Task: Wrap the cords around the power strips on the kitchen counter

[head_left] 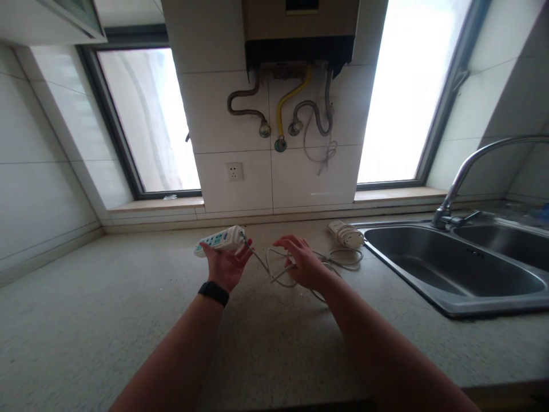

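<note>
My left hand [226, 266], with a black band on its wrist, holds a white power strip [219, 240] palm up above the speckled counter [107, 320]. A thin white cable [274, 273] runs from the strip's right end in loops across the counter. My right hand [302, 262] has its fingers around a loop of that cable. A second white power strip [345, 234] with its cord wound around it lies just beyond, near the sink's left edge.
A steel double sink [450, 274] with a curved faucet [465, 171] fills the right side. On the tiled wall ahead sits a socket [234, 171], below a water heater [300, 34] with pipes. Windows stand on both sides.
</note>
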Available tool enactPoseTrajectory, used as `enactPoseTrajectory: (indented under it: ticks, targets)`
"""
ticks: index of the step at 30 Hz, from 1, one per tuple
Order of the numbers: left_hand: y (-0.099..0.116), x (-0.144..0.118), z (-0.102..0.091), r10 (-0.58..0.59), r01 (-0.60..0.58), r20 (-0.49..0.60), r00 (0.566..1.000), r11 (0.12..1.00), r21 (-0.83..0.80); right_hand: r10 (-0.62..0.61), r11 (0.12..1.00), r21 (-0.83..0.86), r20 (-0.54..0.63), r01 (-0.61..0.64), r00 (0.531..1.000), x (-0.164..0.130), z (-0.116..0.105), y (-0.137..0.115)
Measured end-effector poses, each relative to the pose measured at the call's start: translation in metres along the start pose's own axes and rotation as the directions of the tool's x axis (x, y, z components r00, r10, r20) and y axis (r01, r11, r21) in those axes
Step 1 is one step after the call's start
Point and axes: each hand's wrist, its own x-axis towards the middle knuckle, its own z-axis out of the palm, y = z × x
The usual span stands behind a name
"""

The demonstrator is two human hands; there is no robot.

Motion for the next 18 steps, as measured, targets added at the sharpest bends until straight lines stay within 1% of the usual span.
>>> enactPoseTrajectory:
  ticks: [3,6,9,11,12,14,16,18]
  targets:
    - [0.000,-0.001,0.001,-0.032,0.032,0.008,0.999,0.999,0.017,0.026,0.999,0.017,0.190,-0.030,0.981,-0.001,0.000,-0.001]
    - [0.000,-0.002,0.004,-0.048,0.047,0.031,0.998,0.999,0.020,0.060,0.997,0.024,0.339,-0.073,0.939,-0.002,-0.005,-0.005]
    - [0.000,-0.003,0.006,-0.046,0.044,0.062,0.997,0.998,0.037,0.080,0.992,0.053,0.449,-0.116,0.890,-0.001,-0.013,-0.008]
    - [-0.001,-0.003,0.008,-0.033,0.030,0.053,0.998,0.998,0.056,0.081,0.984,0.102,0.486,-0.149,0.870,0.001,-0.019,-0.011]
    - [-0.001,-0.003,0.009,-0.019,0.016,0.042,0.999,0.998,0.058,0.085,0.976,0.136,0.488,-0.171,0.869,0.002,-0.020,-0.012]
    - [-0.001,-0.004,0.011,0.012,-0.013,0.021,1.000,0.998,0.053,0.118,0.956,0.193,0.439,-0.222,0.891,0.004,-0.018,-0.018]
    - [-0.002,-0.004,0.013,0.030,-0.031,0.010,0.999,0.998,0.054,0.185,0.941,0.213,0.328,-0.263,0.926,0.005,-0.010,-0.026]
    - [-0.003,-0.006,0.016,0.027,-0.028,0.015,1.000,0.997,0.070,0.247,0.935,0.205,0.209,-0.290,0.946,0.006,0.003,-0.034]
